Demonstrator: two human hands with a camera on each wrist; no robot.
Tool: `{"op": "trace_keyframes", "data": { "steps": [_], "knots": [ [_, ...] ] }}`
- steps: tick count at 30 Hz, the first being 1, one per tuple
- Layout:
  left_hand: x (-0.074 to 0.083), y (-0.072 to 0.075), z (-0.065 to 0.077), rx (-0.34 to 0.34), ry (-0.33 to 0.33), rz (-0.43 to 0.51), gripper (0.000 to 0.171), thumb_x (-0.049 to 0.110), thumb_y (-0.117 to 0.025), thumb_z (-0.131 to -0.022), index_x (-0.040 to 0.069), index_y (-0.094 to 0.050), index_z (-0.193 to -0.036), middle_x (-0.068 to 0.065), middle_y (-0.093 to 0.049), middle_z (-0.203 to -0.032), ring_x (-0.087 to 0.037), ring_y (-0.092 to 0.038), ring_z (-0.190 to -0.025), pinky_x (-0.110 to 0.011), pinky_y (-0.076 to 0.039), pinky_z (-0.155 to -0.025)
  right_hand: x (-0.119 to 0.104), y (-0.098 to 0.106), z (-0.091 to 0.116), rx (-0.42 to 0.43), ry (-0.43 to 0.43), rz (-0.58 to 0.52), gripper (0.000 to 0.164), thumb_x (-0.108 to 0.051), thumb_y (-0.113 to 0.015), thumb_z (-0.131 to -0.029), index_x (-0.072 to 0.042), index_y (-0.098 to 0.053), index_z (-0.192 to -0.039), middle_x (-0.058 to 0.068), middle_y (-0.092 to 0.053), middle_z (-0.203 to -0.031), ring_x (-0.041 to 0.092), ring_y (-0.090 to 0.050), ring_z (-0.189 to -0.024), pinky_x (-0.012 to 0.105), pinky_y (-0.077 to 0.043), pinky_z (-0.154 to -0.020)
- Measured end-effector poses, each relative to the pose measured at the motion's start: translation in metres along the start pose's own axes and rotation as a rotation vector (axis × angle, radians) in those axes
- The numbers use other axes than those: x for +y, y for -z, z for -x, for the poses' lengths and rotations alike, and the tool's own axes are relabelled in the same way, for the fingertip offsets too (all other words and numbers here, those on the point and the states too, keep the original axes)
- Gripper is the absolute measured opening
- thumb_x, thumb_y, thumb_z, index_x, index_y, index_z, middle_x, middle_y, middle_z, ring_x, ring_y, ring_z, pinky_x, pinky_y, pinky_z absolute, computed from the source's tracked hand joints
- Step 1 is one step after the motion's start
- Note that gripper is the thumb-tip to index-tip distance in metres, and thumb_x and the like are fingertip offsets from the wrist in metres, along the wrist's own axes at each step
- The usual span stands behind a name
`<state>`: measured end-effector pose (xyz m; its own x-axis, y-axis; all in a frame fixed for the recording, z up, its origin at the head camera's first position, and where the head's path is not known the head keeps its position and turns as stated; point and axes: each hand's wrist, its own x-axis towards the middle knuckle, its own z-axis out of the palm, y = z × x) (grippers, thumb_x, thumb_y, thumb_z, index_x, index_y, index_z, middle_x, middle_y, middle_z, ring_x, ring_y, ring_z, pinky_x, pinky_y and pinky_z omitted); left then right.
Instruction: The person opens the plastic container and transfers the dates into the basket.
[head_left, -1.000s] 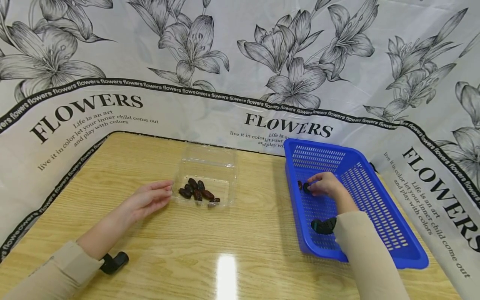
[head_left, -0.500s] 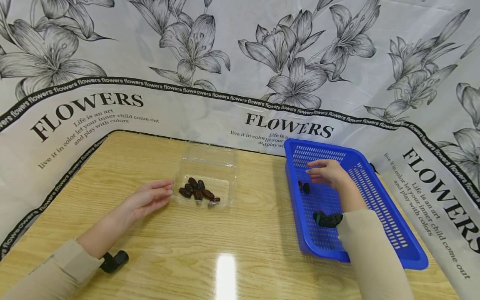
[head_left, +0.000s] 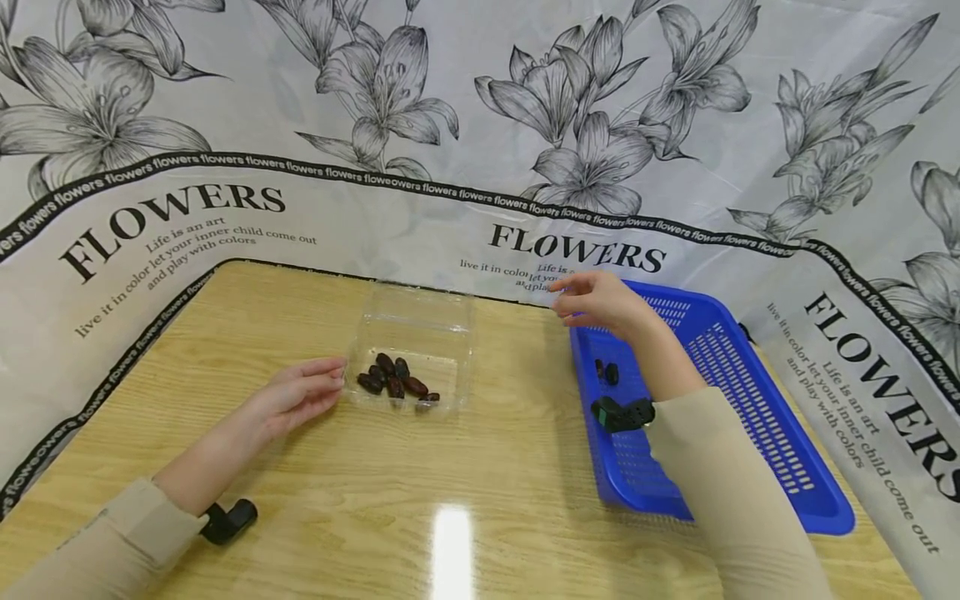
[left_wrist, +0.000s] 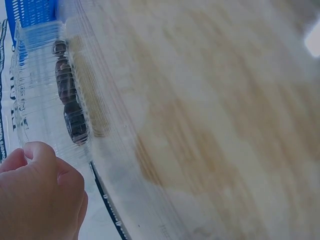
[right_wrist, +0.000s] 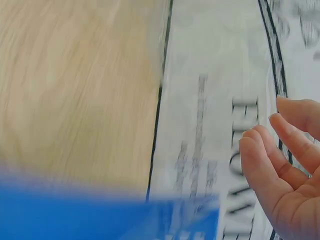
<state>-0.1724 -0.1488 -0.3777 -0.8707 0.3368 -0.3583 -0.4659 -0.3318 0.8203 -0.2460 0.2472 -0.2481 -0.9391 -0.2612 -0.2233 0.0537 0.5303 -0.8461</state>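
A clear plastic clamshell box (head_left: 450,354), lid raised at the back, holds several dark brown dates (head_left: 396,386). My left hand (head_left: 303,393) is at the box's left side; in the left wrist view its bent finger and thumb (left_wrist: 37,152) pinch the edge of the box. Over the back left corner of a blue plastic basket (head_left: 780,454) is my right hand (head_left: 600,302), its fingers loosely bent and apart. The right wrist view shows nothing between those fingers (right_wrist: 260,155). Two dates (head_left: 612,373) lie on the basket floor near its left wall.
The wooden table (head_left: 510,467) carries both containers, with bare wood between them. A white curtain (head_left: 420,208) printed with flowers and lettering hangs along the back and sides. Black wrist cameras (head_left: 231,522) sit at both cuffs.
My right hand has let go of a date inside the basket, risen, and moved left over the rim. The left hand and the box have stayed in place.
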Motion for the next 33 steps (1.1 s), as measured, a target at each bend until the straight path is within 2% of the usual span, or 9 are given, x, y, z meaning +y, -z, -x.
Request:
{"op": "trace_keyframes", "data": {
  "steps": [8, 11, 15, 18, 21, 25, 30, 33],
  "knots": [
    [0.001, -0.001, -0.003, 0.003, 0.003, -0.01, 0.065, -0.003, -0.053, -0.092, -0.004, -0.016, -0.146, -0.002, -0.047, -0.118, -0.007, -0.056, -0.095, -0.021, -0.047, -0.084, -0.024, -0.041, -0.012, -0.108, 0.008, -0.001, 0.04, 0.0, -0.06, -0.085, 0.006, -0.053, -0.124, 0.007, -0.06, -0.094, 0.016, -0.059, -0.086, 0.044, -0.049, -0.087],
    [0.001, -0.002, -0.002, 0.001, 0.009, -0.003, 0.065, -0.003, -0.052, -0.092, -0.003, -0.015, -0.146, -0.002, -0.046, -0.119, -0.007, -0.056, -0.095, -0.02, -0.047, -0.084, -0.028, -0.06, -0.018, -0.141, 0.017, 0.034, 0.038, 0.001, -0.06, -0.084, 0.006, -0.055, -0.121, 0.007, -0.061, -0.089, 0.018, -0.06, -0.083, 0.043, -0.05, -0.085],
    [0.001, -0.001, -0.001, -0.005, 0.008, 0.0, 0.067, -0.003, -0.052, -0.092, -0.004, -0.013, -0.146, -0.001, -0.048, -0.116, -0.006, -0.056, -0.094, -0.02, -0.047, -0.084, -0.03, -0.085, -0.026, -0.196, 0.038, 0.076, 0.036, 0.001, -0.061, -0.084, 0.007, -0.057, -0.119, 0.011, -0.062, -0.094, 0.022, -0.06, -0.084, 0.043, -0.051, -0.083],
    [0.001, 0.001, -0.001, -0.011, 0.003, -0.001, 0.067, -0.003, -0.052, -0.092, -0.003, -0.012, -0.146, 0.001, -0.05, -0.112, -0.006, -0.056, -0.094, -0.021, -0.047, -0.084, -0.029, -0.103, -0.031, -0.227, 0.037, 0.078, 0.036, 0.0, -0.061, -0.085, 0.007, -0.057, -0.12, 0.015, -0.061, -0.102, 0.03, -0.06, -0.092, 0.041, -0.052, -0.082],
    [0.001, 0.004, -0.002, -0.009, 0.0, -0.003, 0.068, -0.002, -0.053, -0.092, -0.003, -0.012, -0.146, 0.002, -0.05, -0.112, -0.005, -0.056, -0.094, -0.02, -0.047, -0.084, -0.024, -0.121, -0.037, -0.24, 0.04, 0.068, 0.036, 0.001, -0.061, -0.085, 0.008, -0.056, -0.12, 0.019, -0.061, -0.104, 0.039, -0.058, -0.098, 0.037, -0.053, -0.079],
    [0.0, 0.006, -0.002, -0.013, -0.001, -0.005, 0.07, -0.002, -0.055, -0.091, -0.003, -0.012, -0.146, 0.002, -0.05, -0.112, -0.006, -0.056, -0.094, -0.021, -0.047, -0.085, -0.018, -0.144, -0.042, -0.244, 0.018, 0.056, 0.036, 0.002, -0.063, -0.084, 0.01, -0.057, -0.118, 0.019, -0.061, -0.103, 0.041, -0.058, -0.098, 0.036, -0.054, -0.078],
    [-0.001, 0.006, 0.0, -0.008, 0.007, -0.017, 0.069, -0.003, -0.054, -0.091, -0.003, -0.011, -0.146, 0.002, -0.05, -0.112, -0.005, -0.056, -0.094, -0.021, -0.047, -0.086, -0.011, -0.167, -0.046, -0.242, -0.003, 0.082, 0.032, 0.005, -0.063, -0.082, 0.01, -0.06, -0.113, 0.018, -0.062, -0.099, 0.033, -0.062, -0.088, 0.034, -0.054, -0.076],
    [-0.001, 0.005, -0.001, -0.011, 0.007, -0.022, 0.07, -0.002, -0.055, -0.091, -0.003, -0.012, -0.146, 0.002, -0.048, -0.115, -0.005, -0.055, -0.095, -0.021, -0.046, -0.087, -0.007, -0.177, -0.048, -0.205, 0.021, 0.174, 0.027, 0.005, -0.065, -0.08, 0.008, -0.064, -0.106, 0.017, -0.064, -0.094, 0.029, -0.064, -0.079, 0.032, -0.055, -0.069]
  ]
}}
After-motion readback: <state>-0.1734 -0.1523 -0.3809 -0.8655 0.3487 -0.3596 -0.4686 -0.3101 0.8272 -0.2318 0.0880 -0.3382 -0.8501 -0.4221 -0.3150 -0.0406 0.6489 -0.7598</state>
